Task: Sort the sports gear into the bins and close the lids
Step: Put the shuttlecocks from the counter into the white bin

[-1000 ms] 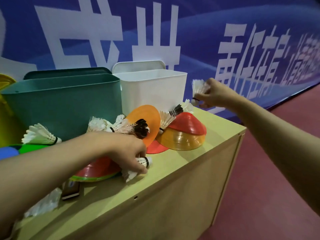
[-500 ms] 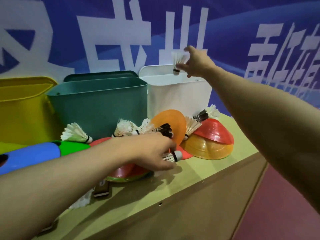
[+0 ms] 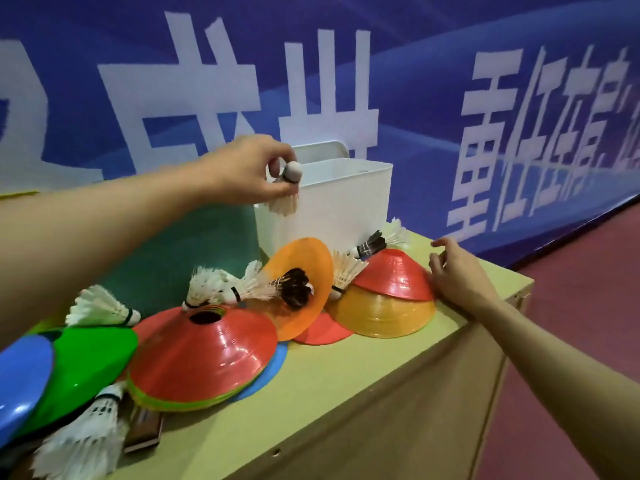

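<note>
Head view: shuttlecock in left hand

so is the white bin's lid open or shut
Open: the white bin shows an uncovered rim, and its lid stands up behind it.

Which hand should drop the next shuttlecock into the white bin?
Left. The left hand already holds a shuttlecock at the white bin rim; the right hand holds nothing.

Shuttlecock now over white bin
</note>
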The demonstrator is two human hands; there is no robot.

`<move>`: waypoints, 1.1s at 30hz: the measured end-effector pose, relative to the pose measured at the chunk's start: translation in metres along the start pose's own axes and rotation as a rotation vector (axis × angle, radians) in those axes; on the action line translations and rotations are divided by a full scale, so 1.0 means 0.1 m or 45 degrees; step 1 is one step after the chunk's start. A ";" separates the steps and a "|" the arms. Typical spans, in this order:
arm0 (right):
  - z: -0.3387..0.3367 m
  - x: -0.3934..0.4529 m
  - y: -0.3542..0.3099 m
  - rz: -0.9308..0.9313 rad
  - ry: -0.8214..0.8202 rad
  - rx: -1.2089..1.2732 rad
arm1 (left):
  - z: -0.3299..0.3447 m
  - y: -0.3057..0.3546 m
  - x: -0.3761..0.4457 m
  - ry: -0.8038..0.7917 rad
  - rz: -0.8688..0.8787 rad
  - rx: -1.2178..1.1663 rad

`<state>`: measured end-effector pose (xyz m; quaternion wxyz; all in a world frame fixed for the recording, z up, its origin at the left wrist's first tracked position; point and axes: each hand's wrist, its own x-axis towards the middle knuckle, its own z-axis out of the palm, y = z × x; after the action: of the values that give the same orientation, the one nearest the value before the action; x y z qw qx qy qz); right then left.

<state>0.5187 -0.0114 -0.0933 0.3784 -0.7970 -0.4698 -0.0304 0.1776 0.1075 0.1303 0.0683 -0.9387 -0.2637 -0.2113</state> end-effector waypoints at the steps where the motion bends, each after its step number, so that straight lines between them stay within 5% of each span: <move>1: 0.02 0.02 -0.02 -0.028 -0.033 -0.028 | 0.03 -0.02 0.12 0.018 -0.006 0.029; 14: 0.06 0.07 0.07 -0.017 -0.118 -0.100 | 0.34 -0.30 1.21 0.215 -0.301 0.224; 20: 0.06 0.09 0.07 -0.009 -0.122 -0.058 | 0.55 -0.27 1.48 -0.104 -0.619 0.384; 24: 0.04 0.11 0.08 0.077 -0.066 0.057 | 0.92 0.43 1.51 -0.039 -0.213 0.122; 26: 0.02 0.11 0.07 0.093 -0.042 0.107 | 1.20 0.71 1.50 -0.213 -0.083 0.086; 30: 0.00 0.11 0.08 0.103 -0.005 0.151 | 1.80 0.84 1.48 -0.872 -0.246 0.194; 33: -0.02 0.14 0.10 0.132 0.023 0.215 | 2.08 0.72 1.49 -0.869 -0.233 0.172</move>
<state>0.5351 -0.0051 -0.0918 0.4495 -0.7851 -0.4254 0.0219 0.4053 0.1658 0.0067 0.0192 -0.9210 -0.3676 0.1272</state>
